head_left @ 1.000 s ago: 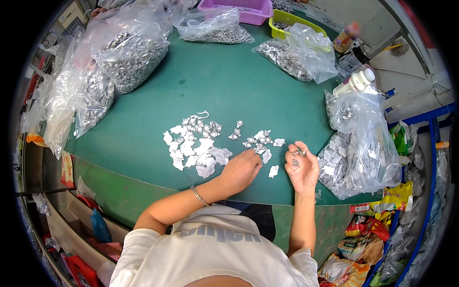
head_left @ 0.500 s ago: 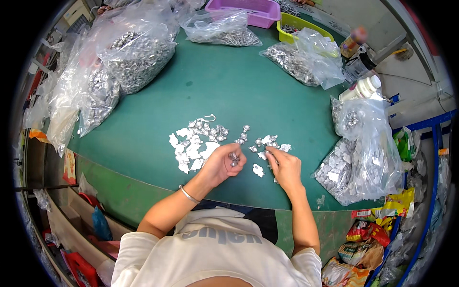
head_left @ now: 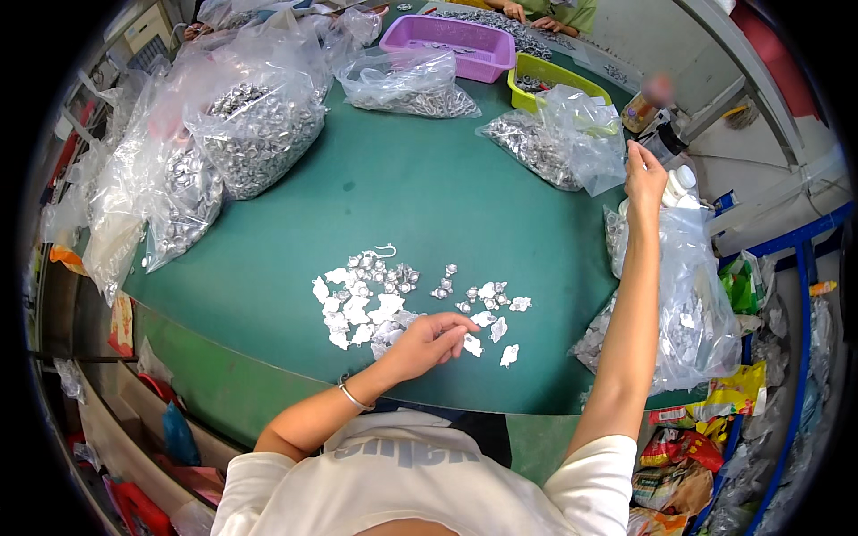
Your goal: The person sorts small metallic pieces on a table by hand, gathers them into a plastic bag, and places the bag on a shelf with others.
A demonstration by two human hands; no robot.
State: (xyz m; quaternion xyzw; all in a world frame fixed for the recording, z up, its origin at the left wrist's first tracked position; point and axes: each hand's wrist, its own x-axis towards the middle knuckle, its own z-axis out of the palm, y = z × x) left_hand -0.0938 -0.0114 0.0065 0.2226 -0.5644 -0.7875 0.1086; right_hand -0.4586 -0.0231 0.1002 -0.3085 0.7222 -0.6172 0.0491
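Observation:
My left hand [head_left: 429,347] hovers low over the near part of the green table [head_left: 357,170]. Its fingers are partly stretched to the right, and nothing shows in them. Beside it on the left lies a cluster of flat silver metal pieces [head_left: 355,310], with rounder silver pieces [head_left: 398,279] at its far side. Several loose flat pieces [head_left: 509,355] lie just right of its fingertips. My right hand [head_left: 645,183] is raised at the far right, near a white bottle [head_left: 682,181]. Its fingers are pressed together; what they hold, if anything, cannot be made out.
Large clear bags of metal parts [head_left: 255,134] crowd the left side. Another bag [head_left: 688,313] stands under my right forearm. At the back are a purple basin [head_left: 487,67], a yellow-green basin [head_left: 585,82] and smaller bags [head_left: 536,147]. Another person's hands [head_left: 517,11] work beyond.
My right hand has swung from the small pieces up to the far right. My left hand has loosened and lowered, and the silver pieces in its palm no longer show. The view has shifted slightly.

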